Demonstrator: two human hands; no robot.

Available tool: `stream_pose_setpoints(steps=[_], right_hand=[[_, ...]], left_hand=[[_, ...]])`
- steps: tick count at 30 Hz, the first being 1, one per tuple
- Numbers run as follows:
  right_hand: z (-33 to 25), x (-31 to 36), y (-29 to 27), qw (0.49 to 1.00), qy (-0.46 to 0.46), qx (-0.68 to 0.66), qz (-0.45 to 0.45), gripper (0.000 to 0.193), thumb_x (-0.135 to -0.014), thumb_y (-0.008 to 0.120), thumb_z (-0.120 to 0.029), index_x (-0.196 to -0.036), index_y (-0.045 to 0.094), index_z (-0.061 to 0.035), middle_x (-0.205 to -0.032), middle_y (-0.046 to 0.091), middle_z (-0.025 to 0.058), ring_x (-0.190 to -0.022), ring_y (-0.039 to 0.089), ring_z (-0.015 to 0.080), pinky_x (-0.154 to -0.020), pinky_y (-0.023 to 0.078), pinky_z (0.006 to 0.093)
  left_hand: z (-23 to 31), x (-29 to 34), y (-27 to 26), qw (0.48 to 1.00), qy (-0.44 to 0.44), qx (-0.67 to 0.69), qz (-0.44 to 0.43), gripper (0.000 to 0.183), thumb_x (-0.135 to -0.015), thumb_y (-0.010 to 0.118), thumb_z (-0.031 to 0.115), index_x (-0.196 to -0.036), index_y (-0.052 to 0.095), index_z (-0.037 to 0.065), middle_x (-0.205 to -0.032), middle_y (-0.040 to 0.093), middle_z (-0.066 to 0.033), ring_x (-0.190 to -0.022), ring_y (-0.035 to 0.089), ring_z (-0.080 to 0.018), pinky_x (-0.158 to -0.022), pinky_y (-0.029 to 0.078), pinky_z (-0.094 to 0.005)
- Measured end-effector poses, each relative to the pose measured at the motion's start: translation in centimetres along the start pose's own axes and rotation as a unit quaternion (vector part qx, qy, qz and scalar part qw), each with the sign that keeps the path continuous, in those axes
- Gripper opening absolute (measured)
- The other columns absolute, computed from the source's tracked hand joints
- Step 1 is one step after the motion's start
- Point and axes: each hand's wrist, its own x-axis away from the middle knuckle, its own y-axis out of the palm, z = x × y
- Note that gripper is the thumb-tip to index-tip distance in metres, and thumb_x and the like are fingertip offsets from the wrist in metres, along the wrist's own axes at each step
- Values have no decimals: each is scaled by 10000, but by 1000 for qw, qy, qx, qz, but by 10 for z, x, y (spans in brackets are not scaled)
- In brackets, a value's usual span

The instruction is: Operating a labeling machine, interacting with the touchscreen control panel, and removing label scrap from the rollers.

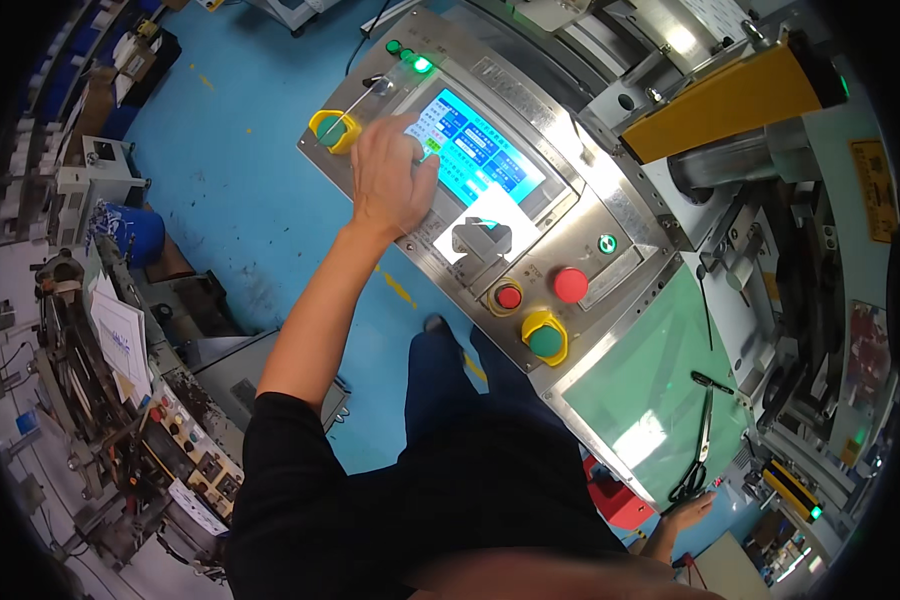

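Note:
My left hand reaches over the lit blue touchscreen of a metal control panel. Its thumb and fingers are bent but apart at the screen's left edge, and I see nothing held. At the lower right, my right hand is by the corner of a green-topped surface, fingers stretched out. Just above those fingers lie black-handled scissors, blades pointing away from me. A small black tool lies past the blade tips. A white card with a grey shape covers the screen's lower corner.
Red push buttons and yellow-ringed green buttons sit on the panel. Machinery with a yellow beam stands at the right. A worn machine and a blue bin are at the left, beside blue floor.

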Motion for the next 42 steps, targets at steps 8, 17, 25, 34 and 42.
stream_pose_setpoints(steps=[8,17,25,34,42], right_hand=[[27,-11,-4,999,-21,33,35,622,-977,410,-494,-1096,555,99,-1005,619,208,-846,595,283,-739,495,376],[36,-14,-8,996,-25,63,59,677,-964,408,-527,-1146,538,112,-1049,621,226,-867,597,307,-771,485,395],[27,-10,-7,997,7,41,62,665,-947,426,-543,-1115,575,83,-989,640,179,-848,600,268,-784,475,373],[17,-5,2,995,-4,19,97,640,-957,425,-526,-1052,584,86,-953,623,204,-831,582,308,-764,458,405],[50,-15,4,986,-61,106,113,605,-966,405,-512,-1071,585,56,-1031,630,216,-906,592,361,-807,446,425]], left_hand=[[-6,-19,-2,997,22,39,-65,175,-764,661,132,-819,509,65,-1184,588,-170,-1130,475,-363,-931,336,-473],[-5,-19,-8,993,47,78,-70,159,-758,652,131,-775,510,60,-1173,579,-175,-1113,475,-365,-933,341,-463],[1,-26,-4,990,74,90,-85,179,-754,670,144,-761,507,71,-1193,573,-168,-1116,479,-353,-933,345,-464],[-9,-16,-27,994,45,99,-27,154,-774,653,112,-755,513,53,-1056,608,-161,-981,538,-349,-873,380,-445],[32,138,-62,970,-140,156,-121,172,-872,572,109,-737,510,22,-706,519,-156,-654,512,-363,-593,407,-442]])
